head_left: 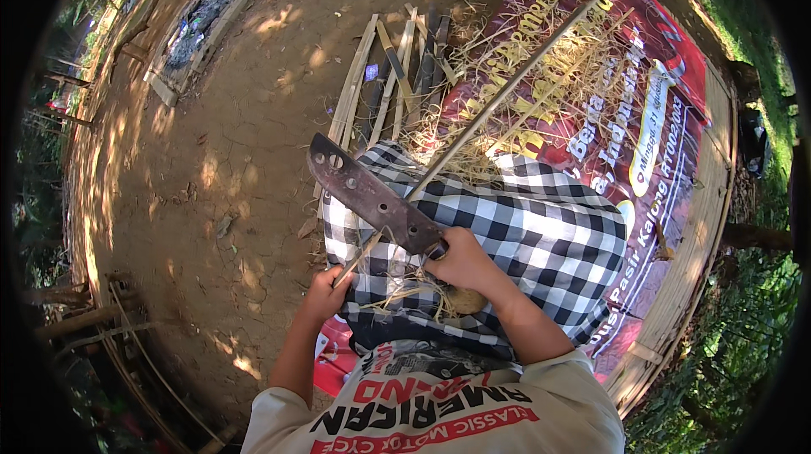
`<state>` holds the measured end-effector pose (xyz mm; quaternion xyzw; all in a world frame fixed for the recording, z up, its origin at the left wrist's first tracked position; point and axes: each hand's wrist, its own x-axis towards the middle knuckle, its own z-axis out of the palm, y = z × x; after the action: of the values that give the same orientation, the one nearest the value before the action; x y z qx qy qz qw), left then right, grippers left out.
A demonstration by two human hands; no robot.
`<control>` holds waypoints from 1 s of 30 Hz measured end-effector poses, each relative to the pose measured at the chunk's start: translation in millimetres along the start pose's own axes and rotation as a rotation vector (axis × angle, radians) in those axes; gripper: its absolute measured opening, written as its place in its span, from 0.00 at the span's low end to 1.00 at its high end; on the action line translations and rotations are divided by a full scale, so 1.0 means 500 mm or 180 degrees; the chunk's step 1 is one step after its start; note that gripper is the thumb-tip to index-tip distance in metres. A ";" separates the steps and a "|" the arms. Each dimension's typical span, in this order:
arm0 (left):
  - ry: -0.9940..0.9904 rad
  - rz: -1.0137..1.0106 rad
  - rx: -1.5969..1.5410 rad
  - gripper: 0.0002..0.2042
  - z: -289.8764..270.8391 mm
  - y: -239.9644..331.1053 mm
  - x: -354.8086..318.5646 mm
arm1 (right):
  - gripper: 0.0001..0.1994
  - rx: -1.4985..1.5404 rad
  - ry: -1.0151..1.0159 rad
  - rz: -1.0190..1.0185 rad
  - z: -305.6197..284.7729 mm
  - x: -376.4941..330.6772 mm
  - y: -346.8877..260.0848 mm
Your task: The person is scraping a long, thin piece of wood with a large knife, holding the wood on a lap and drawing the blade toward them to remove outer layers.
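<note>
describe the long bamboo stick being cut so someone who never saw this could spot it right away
Start at the black-and-white checked cloth over the person's lap. A thin pale bamboo stick crosses it, from the left hand up over the red banner. Unlike the short slats and loose shavings, it is one long straight rod, met by the machete in the right hand.

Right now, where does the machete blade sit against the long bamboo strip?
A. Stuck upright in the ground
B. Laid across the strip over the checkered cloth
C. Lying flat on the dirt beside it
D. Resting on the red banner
B: the right hand holds the machete with its blade crossing the bamboo strip, whose near end the left hand holds, over the checkered cloth.
</note>
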<state>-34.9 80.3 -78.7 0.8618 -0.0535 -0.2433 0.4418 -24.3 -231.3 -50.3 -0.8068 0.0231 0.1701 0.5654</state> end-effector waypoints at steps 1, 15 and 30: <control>0.0020 -0.0037 0.0003 0.15 0.004 0.007 -0.003 | 0.13 0.0254 0.0029 0.0201 -0.005 0.003 -0.002; 0.0137 -0.0277 -0.0216 0.22 0.029 0.067 0.013 | 0.09 0.1153 -0.0331 0.0956 -0.105 0.020 -0.010; 0.0372 -0.0445 -0.0060 0.24 0.038 0.069 0.022 | 0.08 0.0997 -0.0995 0.0933 -0.063 0.007 -0.017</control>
<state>-30.0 41.9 -64.9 0.8720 0.0350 -0.2234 0.4342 -11.3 -256.9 -34.2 -0.6614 0.0781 0.3670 0.6494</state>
